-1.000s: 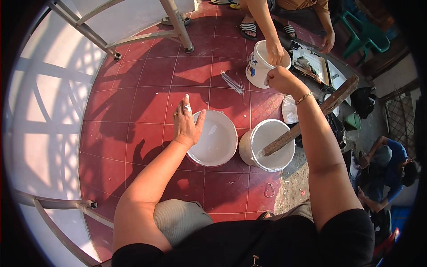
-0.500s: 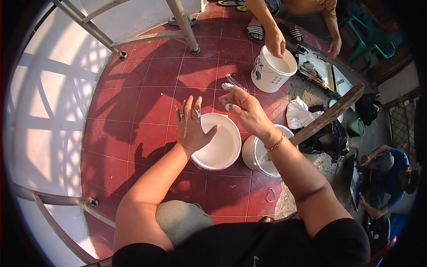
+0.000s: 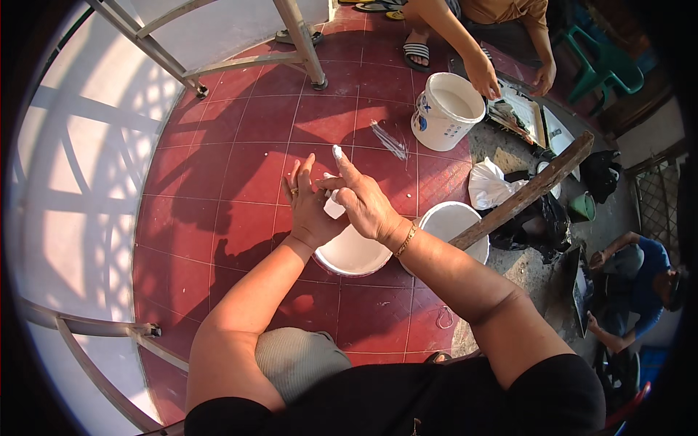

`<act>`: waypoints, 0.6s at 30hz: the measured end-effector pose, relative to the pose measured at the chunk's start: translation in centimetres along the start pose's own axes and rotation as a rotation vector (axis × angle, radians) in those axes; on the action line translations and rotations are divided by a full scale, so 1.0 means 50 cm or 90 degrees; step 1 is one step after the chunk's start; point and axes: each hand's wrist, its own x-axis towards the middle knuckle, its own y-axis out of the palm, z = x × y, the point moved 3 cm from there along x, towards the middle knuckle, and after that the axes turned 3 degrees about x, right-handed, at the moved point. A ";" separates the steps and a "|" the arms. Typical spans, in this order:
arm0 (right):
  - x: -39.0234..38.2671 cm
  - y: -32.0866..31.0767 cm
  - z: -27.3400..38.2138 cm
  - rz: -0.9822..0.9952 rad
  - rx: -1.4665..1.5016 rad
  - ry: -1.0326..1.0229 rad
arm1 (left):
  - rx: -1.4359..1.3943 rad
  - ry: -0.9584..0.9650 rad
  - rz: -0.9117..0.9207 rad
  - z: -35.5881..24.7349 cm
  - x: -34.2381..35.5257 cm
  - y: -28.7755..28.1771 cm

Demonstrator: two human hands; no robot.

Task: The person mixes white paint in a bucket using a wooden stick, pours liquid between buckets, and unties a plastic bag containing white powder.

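Observation:
My left hand (image 3: pixel 313 212) is open, palm turned toward my right hand and fingers pointing away from me. My right hand (image 3: pixel 366 206) crosses against it, with the index finger stretched out and white paste on its fingertip; some of its other fingers are bent by the left palm. I see nothing held in either hand. Below them stands a white bucket (image 3: pixel 354 271) of pale material, its far side hidden by my hands. Just to the right is a second white bucket (image 3: pixel 465 212), with a wooden stick (image 3: pixel 536 185) reaching over its rim.
A third white bucket (image 3: pixel 439 135) stands ahead, beside a crouching person's hand (image 3: pixel 482 75). A white bag (image 3: pixel 488 183), black plastic (image 3: pixel 534 229) and a paint tray (image 3: pixel 525 116) lie at right. Metal frame legs (image 3: pixel 311 62) stand at left. Another person (image 3: pixel 643 276) sits far right.
My right hand has moved left and turned against my left hand, over the bucket. The second bucket shows more. The other person's hand has moved right, off the third bucket.

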 end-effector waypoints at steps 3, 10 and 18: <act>-0.025 0.016 0.009 -0.044 -0.088 -0.046 | 0.044 0.003 -0.024 0.005 -0.003 0.012; -0.069 0.004 0.011 -0.041 -0.110 0.071 | -0.030 -0.051 -0.003 0.018 -0.001 0.018; -0.075 -0.059 -0.003 -0.053 -0.271 0.118 | -0.097 -0.069 0.026 0.024 0.001 0.015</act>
